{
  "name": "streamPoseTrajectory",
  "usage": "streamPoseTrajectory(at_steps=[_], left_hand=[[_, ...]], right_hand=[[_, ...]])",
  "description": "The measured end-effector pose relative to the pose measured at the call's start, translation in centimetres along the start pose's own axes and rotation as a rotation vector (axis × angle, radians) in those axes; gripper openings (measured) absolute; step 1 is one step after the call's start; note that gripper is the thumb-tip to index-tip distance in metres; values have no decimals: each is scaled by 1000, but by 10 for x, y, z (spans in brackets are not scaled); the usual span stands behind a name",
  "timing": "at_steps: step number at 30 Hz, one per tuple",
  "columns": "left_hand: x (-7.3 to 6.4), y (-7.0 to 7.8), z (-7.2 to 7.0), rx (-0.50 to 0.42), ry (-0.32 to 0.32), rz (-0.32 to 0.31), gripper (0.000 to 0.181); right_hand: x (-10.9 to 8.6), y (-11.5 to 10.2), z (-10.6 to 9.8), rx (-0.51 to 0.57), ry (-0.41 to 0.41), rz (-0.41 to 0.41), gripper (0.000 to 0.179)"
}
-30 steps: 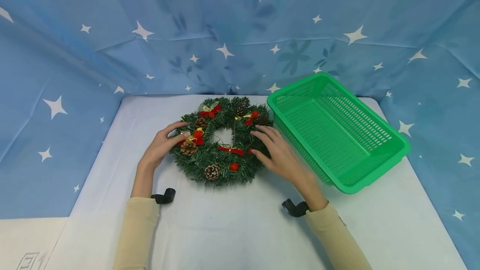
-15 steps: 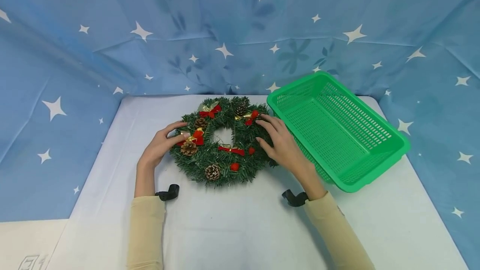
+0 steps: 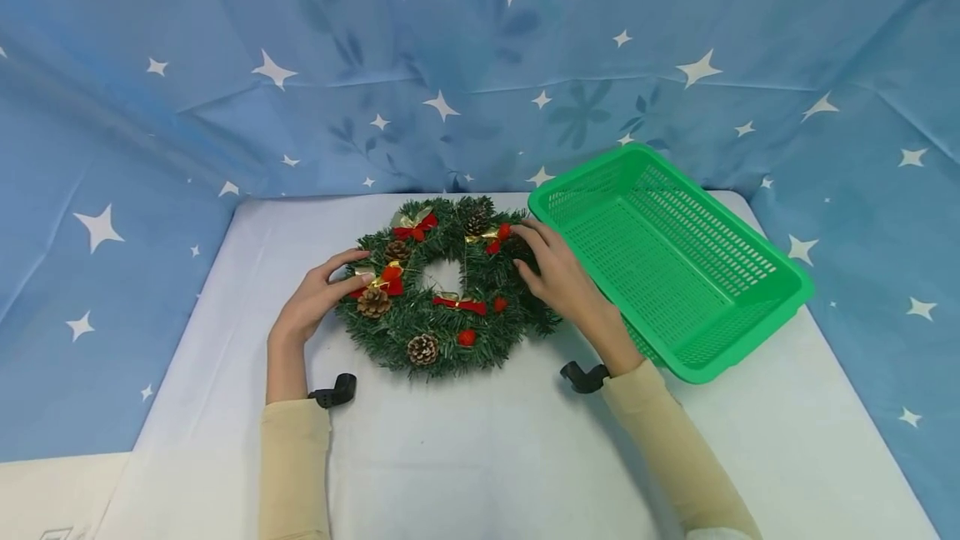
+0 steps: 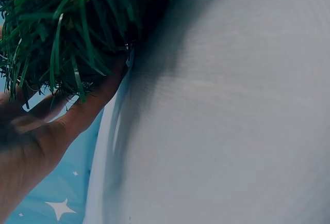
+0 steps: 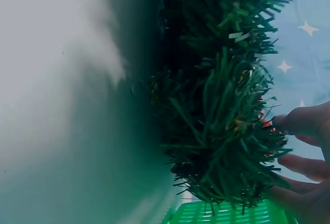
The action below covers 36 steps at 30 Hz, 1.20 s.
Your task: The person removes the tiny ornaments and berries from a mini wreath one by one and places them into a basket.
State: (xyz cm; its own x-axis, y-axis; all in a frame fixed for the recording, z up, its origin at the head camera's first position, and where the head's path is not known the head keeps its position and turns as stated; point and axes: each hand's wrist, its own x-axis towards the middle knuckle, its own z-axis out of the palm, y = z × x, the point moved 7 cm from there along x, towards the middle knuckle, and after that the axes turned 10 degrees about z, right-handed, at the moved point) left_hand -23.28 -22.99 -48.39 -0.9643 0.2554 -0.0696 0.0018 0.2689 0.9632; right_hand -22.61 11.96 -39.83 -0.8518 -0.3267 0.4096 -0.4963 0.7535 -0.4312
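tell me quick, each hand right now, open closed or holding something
Left hand: holding the Christmas wreath by its left edge.
Right hand: open, loosely bent over the Christmas wreath's right side.

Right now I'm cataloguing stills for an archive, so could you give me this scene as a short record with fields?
main item: green wreath, lying flat
decorations: red bows, pinecones, red balls
left side: left hand holds the wreath's left edge
right side: right hand touches the wreath's right part, near a red ball
container: green perforated basket, upright, set diagonally right of the wreath
surface: white-covered table
backdrop: blue cloth with white stars
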Motion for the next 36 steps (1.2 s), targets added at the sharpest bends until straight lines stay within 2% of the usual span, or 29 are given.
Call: streamPoseTrajectory(at_steps=[20,36], left_hand=[[-2,0,2,-8,3,15,65],[-5,6,1,-14,-1,18,64]], right_hand=[[10,10,13,28,-11,11,42],[8,7,8,40,30,8,35]])
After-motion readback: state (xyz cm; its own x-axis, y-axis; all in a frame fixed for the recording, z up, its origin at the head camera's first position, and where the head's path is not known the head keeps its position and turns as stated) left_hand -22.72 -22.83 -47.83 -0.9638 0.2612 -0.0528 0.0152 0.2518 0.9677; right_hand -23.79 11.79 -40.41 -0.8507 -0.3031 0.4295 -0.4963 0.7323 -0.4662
